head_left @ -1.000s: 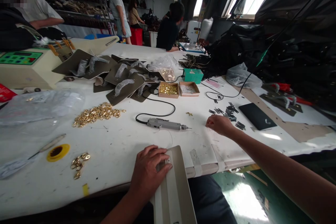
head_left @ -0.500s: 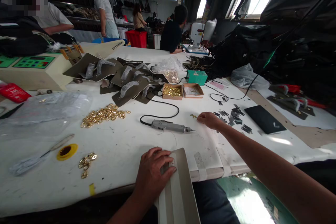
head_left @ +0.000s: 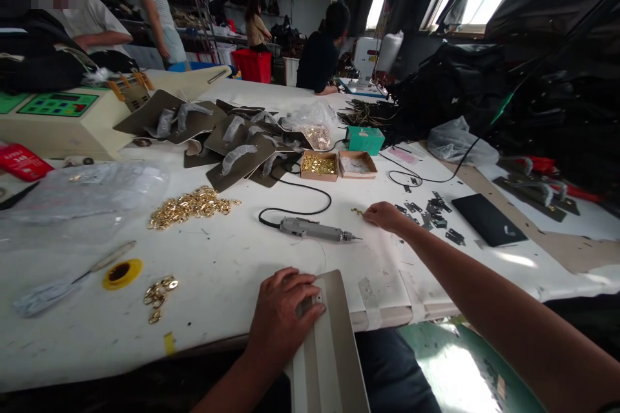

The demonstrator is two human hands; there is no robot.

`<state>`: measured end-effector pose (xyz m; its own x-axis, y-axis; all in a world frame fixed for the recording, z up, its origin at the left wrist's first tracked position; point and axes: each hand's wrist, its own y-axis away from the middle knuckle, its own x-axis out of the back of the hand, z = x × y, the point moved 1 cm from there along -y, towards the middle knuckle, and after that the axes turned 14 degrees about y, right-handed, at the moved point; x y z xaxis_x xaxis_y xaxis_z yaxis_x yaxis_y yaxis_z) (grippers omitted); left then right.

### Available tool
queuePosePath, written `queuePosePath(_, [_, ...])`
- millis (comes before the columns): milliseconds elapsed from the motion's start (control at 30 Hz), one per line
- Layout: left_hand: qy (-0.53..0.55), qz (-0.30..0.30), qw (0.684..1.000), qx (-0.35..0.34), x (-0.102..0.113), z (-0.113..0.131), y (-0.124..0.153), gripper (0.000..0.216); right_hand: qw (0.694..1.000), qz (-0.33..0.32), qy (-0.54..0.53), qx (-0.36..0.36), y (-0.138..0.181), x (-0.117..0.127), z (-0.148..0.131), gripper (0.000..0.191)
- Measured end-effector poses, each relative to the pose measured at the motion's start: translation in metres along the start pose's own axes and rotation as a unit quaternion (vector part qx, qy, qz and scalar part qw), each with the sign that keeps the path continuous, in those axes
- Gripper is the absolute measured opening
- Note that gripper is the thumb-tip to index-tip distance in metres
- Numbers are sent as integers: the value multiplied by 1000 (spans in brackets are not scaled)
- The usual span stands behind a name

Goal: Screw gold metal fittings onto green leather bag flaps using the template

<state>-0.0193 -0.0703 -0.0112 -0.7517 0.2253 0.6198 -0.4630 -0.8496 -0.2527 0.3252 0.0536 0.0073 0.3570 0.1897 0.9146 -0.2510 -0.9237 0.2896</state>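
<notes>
My left hand (head_left: 282,321) lies on the near end of a pale grey leather panel (head_left: 334,348) at the table's front edge, fingers curled over a small metal fitting on it. My right hand (head_left: 385,215) reaches out over the white table (head_left: 232,258), fingertips pinched down beside a few tiny gold pieces (head_left: 357,211). Whether it holds one is too small to tell. A grey electric screwdriver (head_left: 314,230) with a black cord lies between the two hands.
A heap of gold rings (head_left: 191,203) and a small cluster (head_left: 159,290) lie to the left. Two open cardboard boxes (head_left: 317,166) of hardware, a teal box (head_left: 364,139), dark metal plates (head_left: 429,214), stacked leather panels (head_left: 232,148) and a beige machine (head_left: 62,116) stand further back. People work behind.
My right hand has moved left across the table from the dark metal plates to the small gold pieces. My left hand has stayed on the panel.
</notes>
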Motion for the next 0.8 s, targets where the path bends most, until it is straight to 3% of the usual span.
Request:
queuePosePath(267, [-2, -4, 1000, 6, 0, 0, -1, 18, 997, -17, -69, -11, 14, 11, 14, 19])
queuePosePath(500, [-7, -5, 1000, -2, 1, 0, -1, 17, 999, 28, 23, -7, 31, 28, 47, 12])
queuePosePath(667, [-6, -6, 1000, -3, 0, -2, -1, 18, 997, 55, 43, 26, 33, 24, 39, 16])
queuePosePath(800, [-9, -6, 1000, -3, 0, -2, -1, 19, 998, 37, 17, 46, 27, 18, 21, 23])
